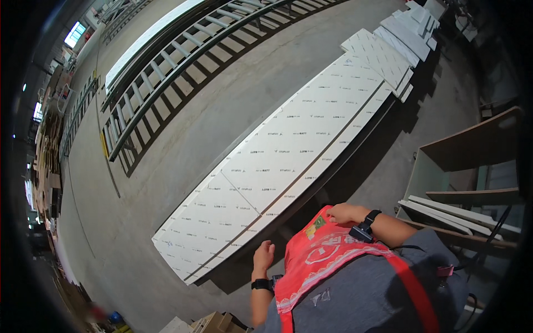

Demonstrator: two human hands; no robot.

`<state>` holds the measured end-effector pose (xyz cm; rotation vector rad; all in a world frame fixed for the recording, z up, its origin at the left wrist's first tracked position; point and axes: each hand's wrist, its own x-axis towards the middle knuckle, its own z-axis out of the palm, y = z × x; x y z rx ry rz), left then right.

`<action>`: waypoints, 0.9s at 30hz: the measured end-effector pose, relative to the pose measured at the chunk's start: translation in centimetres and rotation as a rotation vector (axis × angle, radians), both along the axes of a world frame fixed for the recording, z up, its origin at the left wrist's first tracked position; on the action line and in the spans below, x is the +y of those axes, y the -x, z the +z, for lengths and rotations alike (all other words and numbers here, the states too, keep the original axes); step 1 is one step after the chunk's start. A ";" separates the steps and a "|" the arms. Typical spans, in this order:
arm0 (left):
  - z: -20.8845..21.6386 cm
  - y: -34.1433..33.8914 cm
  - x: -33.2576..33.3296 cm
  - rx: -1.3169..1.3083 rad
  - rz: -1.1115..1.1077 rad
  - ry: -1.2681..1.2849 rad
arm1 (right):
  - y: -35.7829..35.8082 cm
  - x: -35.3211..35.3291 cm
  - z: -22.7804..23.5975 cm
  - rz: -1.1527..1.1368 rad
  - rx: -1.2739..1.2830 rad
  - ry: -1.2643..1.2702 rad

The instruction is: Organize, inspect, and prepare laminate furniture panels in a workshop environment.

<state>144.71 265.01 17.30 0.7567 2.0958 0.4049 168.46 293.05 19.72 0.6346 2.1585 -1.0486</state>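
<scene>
Panels (302, 130) of flat white board, film-faced and covered in small dark repeated print, lie in a long run in front of the person; what carries them is hidden beneath. A short white panel (208, 222) of the same board fills the near end, and a narrow white strip (312, 176) follows the long edge closest to the person. Smaller white printed boards (380, 58) cover the far end.

The boards look stiff and flat, likely heavy at full length; the film is probably slick, and the sharp corners could chip. The long edges would give the best hold, one hand well apart from the other; the strip would be lighter but more apt to flex.

The left hand (265, 255) is loosely curled just off the strip's near edge, with nothing visible in it; how wide it is I cannot tell. The right hand (341, 212) touches the edge of a soft, light red cloth apron (302, 263) with white print and lacy trim; whether it pinches the cloth is unclear.

An open-fronted brown wooden unit (472, 141) holds slim white strips (463, 213) lying in its lower part. Brown box-like cartons (214, 323) sit at the lower rim, contents out of sight.
</scene>
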 end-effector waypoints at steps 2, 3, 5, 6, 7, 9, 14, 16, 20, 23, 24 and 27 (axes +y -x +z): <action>0.1 -1.3 2.5 -0.060 0.012 0.012 | -0.1 3.4 -1.4 0.017 0.003 -0.023; 0.1 -2.1 3.5 -0.091 0.010 0.034 | 0.1 5.1 -1.5 0.050 0.003 -0.052; -0.1 -3.3 5.6 -0.126 0.015 0.069 | 0.4 8.6 -1.6 0.046 0.003 -0.056; -0.3 -3.8 6.9 -0.128 0.010 0.052 | 0.4 10.4 -1.6 0.033 0.003 -0.076; -0.5 -4.3 8.0 -0.130 0.007 0.035 | 0.0 12.0 -2.4 0.023 0.012 -0.083; -0.5 -5.5 10.2 -0.153 0.048 0.015 | -0.2 14.8 -3.6 0.046 0.002 -0.080; -1.1 -7.8 13.2 -0.284 0.245 -0.035 | 1.4 20.7 -8.0 0.127 -0.051 -0.070; -2.6 -8.9 12.2 -0.349 0.324 -0.120 | 3.0 22.2 -10.0 0.143 -0.037 -0.074; -3.8 -10.0 10.8 -0.419 0.402 0.002 | 6.0 24.6 -14.8 0.196 -0.042 -0.068; -7.3 -10.3 8.7 -0.471 0.487 0.019 | 9.0 25.2 -18.0 0.091 0.047 -0.047; -8.6 -10.3 8.2 -0.508 0.509 0.004 | 10.2 25.2 -19.1 0.050 0.072 -0.033; -13.4 -9.8 6.6 -0.584 0.689 -0.018 | 15.1 24.0 -21.6 0.038 0.095 -0.036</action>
